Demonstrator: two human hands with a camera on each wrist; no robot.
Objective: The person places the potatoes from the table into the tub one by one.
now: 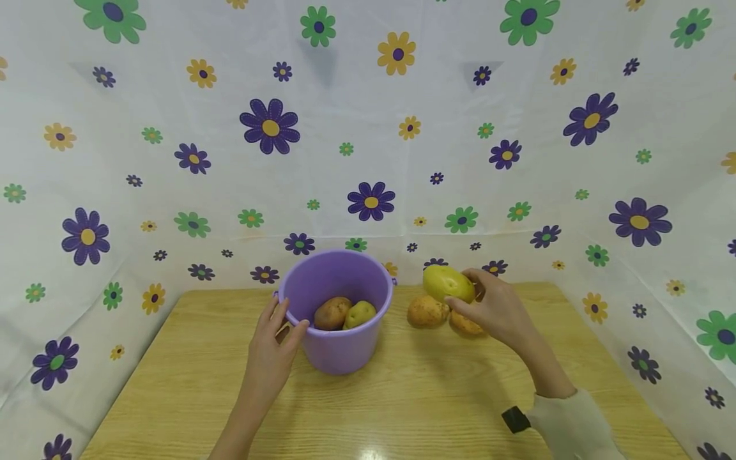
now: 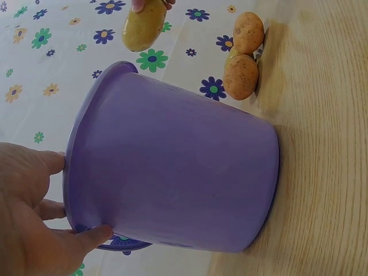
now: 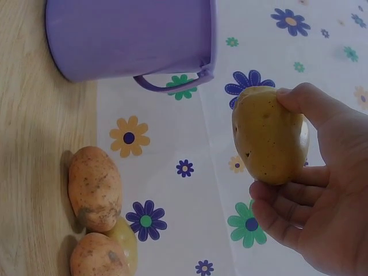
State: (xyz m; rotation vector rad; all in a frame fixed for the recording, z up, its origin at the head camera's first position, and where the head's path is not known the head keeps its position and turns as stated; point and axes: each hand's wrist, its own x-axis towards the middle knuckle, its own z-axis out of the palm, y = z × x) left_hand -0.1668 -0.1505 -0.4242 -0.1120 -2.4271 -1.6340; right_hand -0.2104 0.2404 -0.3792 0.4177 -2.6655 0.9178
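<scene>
A purple bucket (image 1: 339, 319) stands on the wooden table (image 1: 402, 396) with a brown potato (image 1: 331, 313) and a yellow-green one (image 1: 360, 314) inside. My left hand (image 1: 273, 342) grips the bucket's left rim (image 2: 72, 178), thumb on the outer wall. My right hand (image 1: 494, 306) holds a yellow potato (image 1: 448, 283) in the air, to the right of the bucket and above the table; in the right wrist view the potato (image 3: 269, 135) sits between thumb and fingers. Two brown potatoes (image 1: 427, 312) (image 1: 463, 326) lie on the table under that hand.
A flowered white cloth (image 1: 368, 128) walls in the table at the back and both sides. A third, yellowish potato (image 3: 125, 241) peeks from behind the two brown ones (image 3: 95, 187). The bucket has a small side handle (image 3: 172, 83).
</scene>
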